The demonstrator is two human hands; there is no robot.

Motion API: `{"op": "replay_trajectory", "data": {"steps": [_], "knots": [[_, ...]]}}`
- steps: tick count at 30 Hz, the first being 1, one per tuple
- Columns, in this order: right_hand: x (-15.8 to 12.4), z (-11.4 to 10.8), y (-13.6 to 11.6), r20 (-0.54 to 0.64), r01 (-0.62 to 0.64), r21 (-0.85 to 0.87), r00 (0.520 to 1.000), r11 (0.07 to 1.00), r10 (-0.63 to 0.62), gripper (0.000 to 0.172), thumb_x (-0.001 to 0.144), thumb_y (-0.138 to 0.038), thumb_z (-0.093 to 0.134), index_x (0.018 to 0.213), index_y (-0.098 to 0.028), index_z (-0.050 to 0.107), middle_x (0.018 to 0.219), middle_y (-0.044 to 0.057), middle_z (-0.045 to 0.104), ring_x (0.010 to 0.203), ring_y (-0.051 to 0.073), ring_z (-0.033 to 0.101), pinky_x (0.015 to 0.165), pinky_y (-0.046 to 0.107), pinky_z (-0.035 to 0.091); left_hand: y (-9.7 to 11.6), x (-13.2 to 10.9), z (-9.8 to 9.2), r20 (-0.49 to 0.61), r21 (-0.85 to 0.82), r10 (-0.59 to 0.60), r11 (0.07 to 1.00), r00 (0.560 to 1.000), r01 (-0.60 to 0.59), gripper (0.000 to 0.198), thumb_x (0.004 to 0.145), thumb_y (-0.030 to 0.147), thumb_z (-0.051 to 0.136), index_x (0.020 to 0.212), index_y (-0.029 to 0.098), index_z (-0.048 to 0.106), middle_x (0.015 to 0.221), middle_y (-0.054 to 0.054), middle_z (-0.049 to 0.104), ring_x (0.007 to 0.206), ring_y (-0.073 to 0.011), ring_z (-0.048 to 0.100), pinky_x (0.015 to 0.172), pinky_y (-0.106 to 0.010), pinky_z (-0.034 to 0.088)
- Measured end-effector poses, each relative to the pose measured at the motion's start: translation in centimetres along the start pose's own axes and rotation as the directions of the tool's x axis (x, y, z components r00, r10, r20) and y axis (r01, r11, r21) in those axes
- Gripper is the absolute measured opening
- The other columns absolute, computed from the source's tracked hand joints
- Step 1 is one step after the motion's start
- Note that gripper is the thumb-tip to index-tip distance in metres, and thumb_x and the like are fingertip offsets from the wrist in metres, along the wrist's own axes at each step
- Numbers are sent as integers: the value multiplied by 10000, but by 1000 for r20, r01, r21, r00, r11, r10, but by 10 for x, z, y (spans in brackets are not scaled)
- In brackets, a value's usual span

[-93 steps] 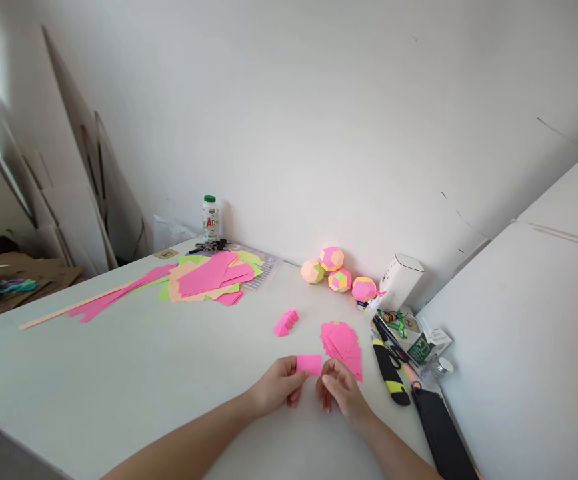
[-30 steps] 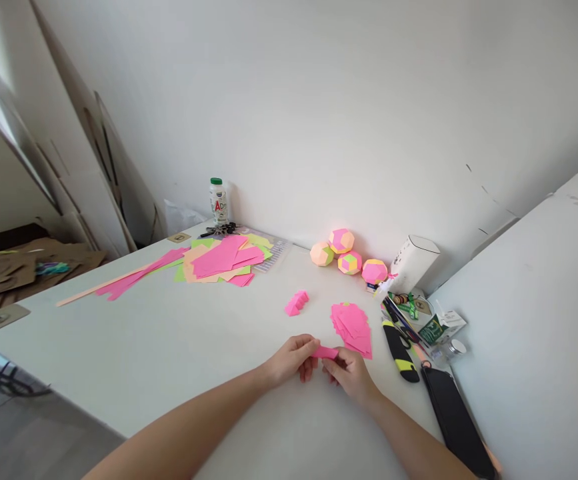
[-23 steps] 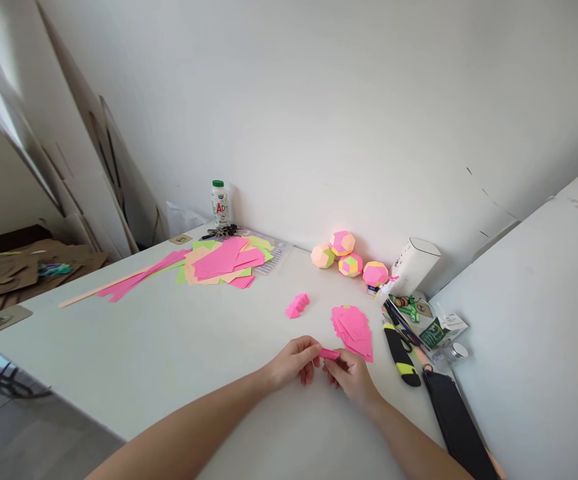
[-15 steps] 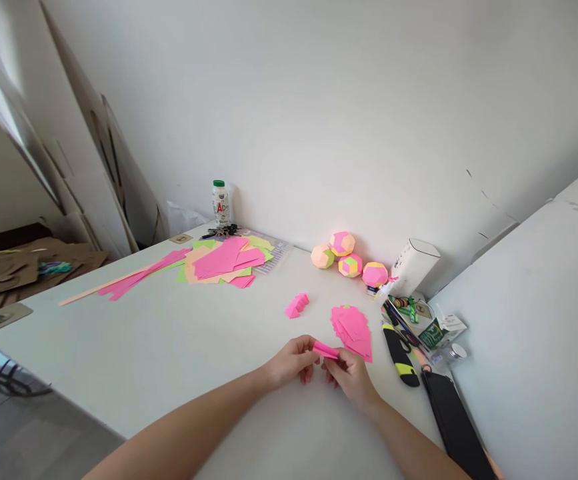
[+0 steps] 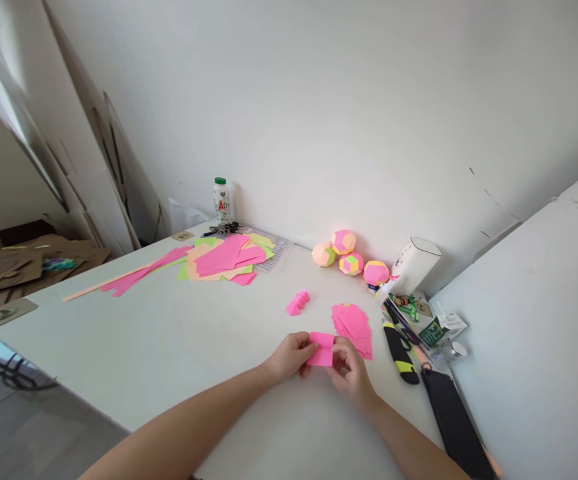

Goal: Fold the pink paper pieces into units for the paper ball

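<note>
A small pink paper piece (image 5: pixel 321 351) with a crease across its middle is held up over the table, its flat face toward me. My left hand (image 5: pixel 291 355) pinches it by the left edge, thumb on the front. At its right edge are the curled fingers of my right hand (image 5: pixel 351 368), the thumb lower and a little apart; part of that grip is hidden. Just beyond my hands lies a pleated pink folded paper (image 5: pixel 297 303). A stack of pink paper pieces (image 5: pixel 353 325) rests behind my right hand.
Several coloured paper balls (image 5: pixel 351 264) sit by the wall. Left of them lie a pile of coloured sheets (image 5: pixel 223 259) and long paper strips (image 5: pixel 143 270), with a white bottle (image 5: pixel 222 202) behind. A black-and-yellow cutter (image 5: pixel 399 353) and a black case (image 5: pixel 456 420) line the right side.
The pink paper, folded narrow before, is now opened out into a flatter piece. My right thumb has come off it, and my left thumb lies on its front.
</note>
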State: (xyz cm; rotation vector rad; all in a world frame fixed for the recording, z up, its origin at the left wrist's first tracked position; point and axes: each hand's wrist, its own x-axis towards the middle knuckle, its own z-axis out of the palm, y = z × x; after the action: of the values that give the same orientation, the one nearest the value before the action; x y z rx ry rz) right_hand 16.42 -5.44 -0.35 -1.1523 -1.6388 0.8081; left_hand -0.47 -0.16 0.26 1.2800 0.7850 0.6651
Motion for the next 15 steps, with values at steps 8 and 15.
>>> {"op": "replay_trajectory", "data": {"steps": [8, 15], "knots": [[3, -4, -5, 56, 93, -129, 995, 987, -86, 166, 822, -338, 593, 754, -205, 663, 788, 60, 584, 598, 161, 519, 516, 283, 430, 3, -2, 1, 61, -30, 6, 1000, 998, -4, 362, 761, 531, 532, 718, 176, 476, 505, 32, 554, 428, -114, 527, 428, -231, 393], [6, -5, -6, 15, -85, -36, 996, 996, 85, 210, 810, -324, 608, 657, -187, 651, 631, 10, 562, 502, 122, 499, 466, 247, 430, 6, -4, 1, 133, 19, -10, 1000, 991, 8, 404, 793, 562, 459, 765, 161, 495, 689, -12, 613, 480, -104, 563, 449, -227, 407]]}}
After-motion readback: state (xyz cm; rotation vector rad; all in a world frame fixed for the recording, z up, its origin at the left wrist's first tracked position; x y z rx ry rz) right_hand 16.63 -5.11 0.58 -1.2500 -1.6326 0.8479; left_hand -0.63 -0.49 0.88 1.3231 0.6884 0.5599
